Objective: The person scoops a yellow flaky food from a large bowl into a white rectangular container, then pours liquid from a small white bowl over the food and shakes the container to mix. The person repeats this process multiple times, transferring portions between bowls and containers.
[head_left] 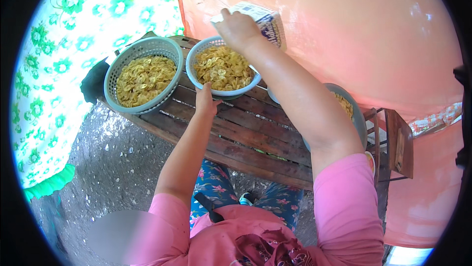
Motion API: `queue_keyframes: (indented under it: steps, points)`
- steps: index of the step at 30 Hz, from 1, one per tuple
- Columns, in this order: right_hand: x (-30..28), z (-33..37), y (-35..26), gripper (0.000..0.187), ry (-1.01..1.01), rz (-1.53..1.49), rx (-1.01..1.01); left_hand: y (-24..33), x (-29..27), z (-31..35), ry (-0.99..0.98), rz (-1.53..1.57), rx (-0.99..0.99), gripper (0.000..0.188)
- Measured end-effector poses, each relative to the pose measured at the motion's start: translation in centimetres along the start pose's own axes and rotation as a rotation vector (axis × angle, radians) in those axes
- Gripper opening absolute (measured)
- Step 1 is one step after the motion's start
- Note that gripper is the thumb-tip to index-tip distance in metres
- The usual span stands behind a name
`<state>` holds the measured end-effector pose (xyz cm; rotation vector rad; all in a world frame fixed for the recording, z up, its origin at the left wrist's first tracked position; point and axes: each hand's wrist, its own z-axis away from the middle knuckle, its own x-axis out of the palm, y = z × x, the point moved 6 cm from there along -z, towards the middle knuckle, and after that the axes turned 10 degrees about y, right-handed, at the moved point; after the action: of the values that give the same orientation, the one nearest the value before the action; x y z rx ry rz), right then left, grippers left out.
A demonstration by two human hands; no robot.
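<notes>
My right hand (238, 31) is closed on a white carton with blue print (273, 26), held tilted over the far side of the middle basket. That basket (192, 55) is pale blue, with a perforated wall, and holds thin yellow chips (223, 69). At its near rim my left hand (206, 101) grips the edge, fingers partly hidden under it. To the left stands a larger grey-green basket (110, 81) with more yellow chips (146, 81). The carton's contents are hidden, and my right forearm covers part of its lower side.
The baskets stand on a slatted wooden bench (236, 140). Behind my right arm, a grey-green basin (361, 125) holds more yellow pieces. A wooden end piece (399, 143) rises at the right. Peach cloth (344, 34) and a green-flowered curtain (98, 15) hang behind.
</notes>
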<state>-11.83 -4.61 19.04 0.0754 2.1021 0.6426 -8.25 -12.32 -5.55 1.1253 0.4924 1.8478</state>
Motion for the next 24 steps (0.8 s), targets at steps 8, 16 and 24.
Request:
queue_keyframes:
  steps: [8,16,24]
  points:
    - [-2.1,-1.1,-2.0,0.013,0.051,0.015,-0.123,0.2,0.1,0.2,-0.051,-0.014,0.027,0.063]
    - [-4.2,-1.2,-1.5,0.016,0.093,0.081,-0.173,0.1,-0.2,0.1,-0.045,-0.026,0.031,0.062]
    - [-2.1,2.0,-0.3,0.018,0.04,0.011,-0.148,0.2,-0.3,-0.5,-0.05,-0.024,0.024,0.062]
